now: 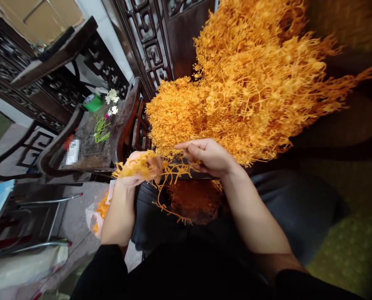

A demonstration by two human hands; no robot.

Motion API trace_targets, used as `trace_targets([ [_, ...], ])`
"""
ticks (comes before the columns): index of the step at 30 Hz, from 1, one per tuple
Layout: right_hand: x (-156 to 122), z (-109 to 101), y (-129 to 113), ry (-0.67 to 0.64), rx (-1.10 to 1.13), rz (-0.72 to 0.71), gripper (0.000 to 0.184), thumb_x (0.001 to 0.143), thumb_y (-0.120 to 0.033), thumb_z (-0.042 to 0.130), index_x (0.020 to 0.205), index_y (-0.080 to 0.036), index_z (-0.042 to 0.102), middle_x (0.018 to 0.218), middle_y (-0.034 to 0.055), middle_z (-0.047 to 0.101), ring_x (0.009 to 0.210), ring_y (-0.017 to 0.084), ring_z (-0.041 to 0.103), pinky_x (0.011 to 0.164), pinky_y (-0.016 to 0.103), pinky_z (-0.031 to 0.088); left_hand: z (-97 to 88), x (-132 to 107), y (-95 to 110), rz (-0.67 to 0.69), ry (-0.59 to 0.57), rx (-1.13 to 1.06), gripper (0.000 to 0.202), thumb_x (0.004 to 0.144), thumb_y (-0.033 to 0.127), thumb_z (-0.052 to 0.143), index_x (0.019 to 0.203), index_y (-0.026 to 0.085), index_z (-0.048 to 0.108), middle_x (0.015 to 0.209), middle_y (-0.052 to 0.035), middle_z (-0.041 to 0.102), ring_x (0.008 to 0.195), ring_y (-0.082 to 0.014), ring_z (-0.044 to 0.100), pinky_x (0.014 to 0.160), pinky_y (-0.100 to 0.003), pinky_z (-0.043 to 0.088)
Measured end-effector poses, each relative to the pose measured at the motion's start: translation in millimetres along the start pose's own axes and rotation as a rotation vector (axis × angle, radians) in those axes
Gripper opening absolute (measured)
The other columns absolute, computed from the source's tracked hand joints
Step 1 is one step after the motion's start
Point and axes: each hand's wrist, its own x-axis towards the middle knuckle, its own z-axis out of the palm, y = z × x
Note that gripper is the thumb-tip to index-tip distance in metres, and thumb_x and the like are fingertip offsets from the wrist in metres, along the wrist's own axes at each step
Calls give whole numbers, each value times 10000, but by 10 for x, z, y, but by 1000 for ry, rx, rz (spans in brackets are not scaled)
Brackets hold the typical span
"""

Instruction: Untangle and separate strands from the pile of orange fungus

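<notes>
A big bundle of orange artificial sprigs (251, 83) lies across the dark seat ahead of me, reaching up and to the right. My left hand (138, 168) is closed around a small tuft of orange sprigs (132, 166) at the bundle's lower left. My right hand (209, 156) sits just right of it, its fingers curled and pinching thin orange stems (176, 171) that hang down between the two hands. Below them, a darker orange clump (195, 200) rests on my lap.
A carved dark wooden chair (120, 137) stands to the left; on its seat lie white flowers (112, 96), green stems (101, 131) and a green cup (93, 103). A plastic bag with orange bits (98, 212) sits on the floor. Metal chair legs (45, 246) lie at lower left.
</notes>
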Motion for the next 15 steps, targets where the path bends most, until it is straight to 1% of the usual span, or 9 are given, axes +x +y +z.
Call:
trace_targets([
  [2, 4, -31, 43, -39, -2, 90, 619, 770, -678, 810, 1105, -161, 749, 604, -78, 493, 378, 43, 377, 284, 213, 183, -61, -3, -6, -12, -33, 76, 345, 643, 467, 922, 613, 173, 745, 544, -62, 644, 446, -168, 595, 486, -299, 481],
  [3, 6, -36, 64, -73, -3, 126, 658, 781, -725, 770, 1109, -155, 746, 600, -69, 515, 373, 50, 394, 278, 217, 184, -95, -2, -10, -12, -53, 115, 370, 651, 504, 912, 608, 177, 744, 556, -72, 657, 469, -179, 606, 507, -312, 493],
  [5, 4, -21, 95, -187, 2, 178, 717, 820, -801, 663, 1115, -152, 735, 563, -54, 550, 350, 64, 400, 272, 223, 172, -156, 1, -19, -11, -78, 206, 399, 676, 542, 889, 606, 175, 748, 582, -91, 681, 517, -200, 626, 538, -323, 506],
  [6, 1, -3, 103, -244, 4, 184, 708, 836, -807, 638, 1105, -158, 727, 538, -53, 554, 338, 65, 386, 275, 221, 155, -181, 2, -23, -15, -80, 246, 395, 683, 536, 887, 612, 172, 752, 595, -96, 691, 533, -207, 632, 544, -324, 508],
  [8, -6, 38, 103, -294, 14, 144, 589, 850, -739, 689, 1022, -177, 706, 502, -70, 535, 332, 53, 341, 300, 206, 131, -214, 2, -24, -41, -67, 299, 380, 681, 517, 892, 635, 163, 762, 639, -103, 714, 559, -220, 649, 548, -321, 515],
  [10, -10, 70, 90, -243, 20, 76, 456, 823, -611, 800, 906, -179, 678, 507, -85, 510, 364, 39, 338, 339, 189, 148, -234, 1, -18, -56, -36, 313, 377, 672, 511, 894, 658, 155, 771, 683, -109, 734, 572, -224, 660, 544, -314, 516],
  [12, -8, 80, 70, -142, -6, 14, 401, 778, -510, 872, 834, -168, 670, 537, -79, 517, 405, 36, 365, 372, 187, 194, -251, 0, -10, -43, -12, 323, 372, 666, 498, 895, 655, 149, 768, 691, -116, 739, 576, -221, 662, 565, -317, 526],
  [13, -5, 74, 59, -93, -27, -13, 390, 763, -489, 886, 829, -164, 680, 548, -74, 524, 418, 38, 374, 384, 190, 211, -262, -1, -9, -26, 7, 325, 370, 661, 491, 898, 645, 147, 763, 680, -115, 735, 571, -218, 658, 576, -321, 530],
  [15, 4, 43, 36, -29, -58, -54, 406, 768, -529, 869, 841, -162, 712, 557, -66, 518, 424, 45, 368, 394, 204, 222, -289, -6, -15, 1, 30, 323, 369, 643, 479, 911, 616, 150, 746, 645, -107, 722, 566, -221, 659, 603, -338, 544],
])
